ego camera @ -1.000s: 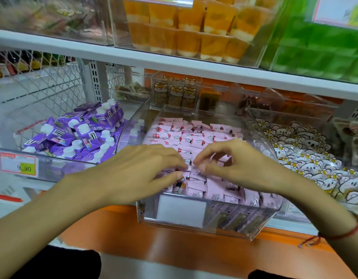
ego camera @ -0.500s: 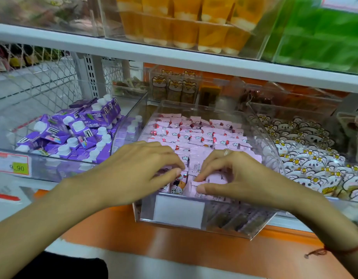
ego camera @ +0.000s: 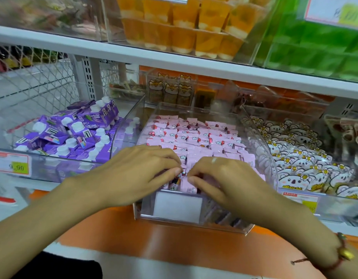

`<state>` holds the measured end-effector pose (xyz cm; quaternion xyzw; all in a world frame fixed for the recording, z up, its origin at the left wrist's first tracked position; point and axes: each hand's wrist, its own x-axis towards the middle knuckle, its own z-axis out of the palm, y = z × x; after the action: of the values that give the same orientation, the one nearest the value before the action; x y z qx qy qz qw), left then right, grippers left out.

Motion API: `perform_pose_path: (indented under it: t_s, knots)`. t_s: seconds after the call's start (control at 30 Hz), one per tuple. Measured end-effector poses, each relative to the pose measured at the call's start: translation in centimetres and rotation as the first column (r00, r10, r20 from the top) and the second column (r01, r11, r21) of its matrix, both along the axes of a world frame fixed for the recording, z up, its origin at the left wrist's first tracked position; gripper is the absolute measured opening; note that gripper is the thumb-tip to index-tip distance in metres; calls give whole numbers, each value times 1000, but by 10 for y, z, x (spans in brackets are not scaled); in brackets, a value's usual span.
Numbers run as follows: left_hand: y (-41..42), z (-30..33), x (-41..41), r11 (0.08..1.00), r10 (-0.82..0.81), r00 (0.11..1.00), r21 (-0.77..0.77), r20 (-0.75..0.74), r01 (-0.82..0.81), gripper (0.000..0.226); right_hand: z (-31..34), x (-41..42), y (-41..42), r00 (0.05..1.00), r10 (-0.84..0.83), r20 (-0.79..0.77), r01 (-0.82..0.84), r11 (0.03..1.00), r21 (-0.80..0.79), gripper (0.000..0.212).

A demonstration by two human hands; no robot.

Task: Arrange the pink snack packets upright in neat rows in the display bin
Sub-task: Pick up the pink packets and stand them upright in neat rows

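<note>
The pink snack packets (ego camera: 194,137) fill our clear display bin (ego camera: 271,158) on the middle shelf, and the rows toward the back already stand fairly upright and even. The front rows look less settled, and that is where we are working. Our left hand (ego camera: 133,174) lies palm down over the front left of the bin, fingers curled onto the packets beneath, thumb tip near the centre. Our right hand (ego camera: 224,178) mirrors it from the other side, fingers bent and thumb pressing a front packet (ego camera: 187,186) that leans against the bin's front wall. Whether either hand truly pinches a packet or only presses on the tops, we cannot tell; the fingertips are hidden among the wrappers.

We judge this to be the straightening of the front rows. The next move calls for lifting the leaning packets upright and squeezing them back against the row behind, gently, since the thin wrappers will likely slip and tip.

Purple cartons (ego camera: 73,133) sit in the bin to the left, flower-faced snacks (ego camera: 299,158) to the right.
</note>
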<state>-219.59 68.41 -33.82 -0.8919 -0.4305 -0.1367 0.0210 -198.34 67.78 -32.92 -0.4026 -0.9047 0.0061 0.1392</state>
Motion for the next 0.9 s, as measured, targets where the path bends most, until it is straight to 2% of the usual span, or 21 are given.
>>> perform_pose_path:
  t_s: [0.1, 0.2, 0.3, 0.37, 0.43, 0.47, 0.57, 0.63, 0.67, 0.73, 0.77, 0.8, 0.83, 0.9]
  knots:
    - [0, 1, 1, 1000, 20, 1000, -11, -7, -20, 52, -6, 3, 8, 974, -39, -224, 16, 994, -105, 13]
    - [0, 3, 0, 999, 40, 999, -33, 5, -40, 45, -5, 0, 10, 858, -84, -508, 54, 996, -74, 15]
    - [-2, 4, 2, 997, 56, 995, -48, 86, -52, 38, 6, -2, 10, 652, -80, -754, 124, 992, 2, 18]
    - [-5, 6, 7, 995, 100, 946, -51, 310, -88, 36, 14, 3, 12, 457, -102, -884, 151, 988, -36, 19]
    - [-10, 9, 12, 992, 130, 828, -70, 546, -109, 46, 17, 7, 15, 239, -240, -941, 115, 969, -217, 22]
    - [-13, 10, 15, 994, 109, 797, -56, 594, -95, 52, 17, 7, 17, 162, -331, -930, 81, 943, -321, 23]
    - [-16, 13, 21, 994, -27, 838, 105, 546, -36, 50, 14, 6, 20, 62, -512, -857, -55, 855, -515, 21]
    - [-13, 14, 20, 995, -23, 792, 92, 609, -42, 34, 15, 4, 21, 55, -586, -808, -176, 791, -586, 18]
    - [-11, 15, 18, 999, 14, 719, 22, 694, -41, 27, 15, 4, 21, 84, -612, -786, -221, 758, -614, 19]
    - [-8, 20, 15, 972, 174, 469, -228, 866, 60, 15, 13, 6, 23, 193, -617, -762, -207, 734, -647, 29]
    - [-7, 23, 13, 933, 281, 353, -340, 893, 118, 9, 12, 7, 23, 271, -588, -762, -141, 759, -635, 35]
    - [-5, 24, 11, 900, 360, 290, -412, 887, 144, 9, 11, 8, 22, 366, -529, -766, -64, 807, -587, 39]
    - [-4, 24, 9, 878, 407, 268, -455, 873, 147, 12, 11, 8, 20, 466, -442, -767, -16, 862, -507, 42]
    - [-4, 23, 9, 863, 444, 266, -488, 855, 128, 16, 12, 4, 16, 608, -275, -745, -43, 926, -376, 43]
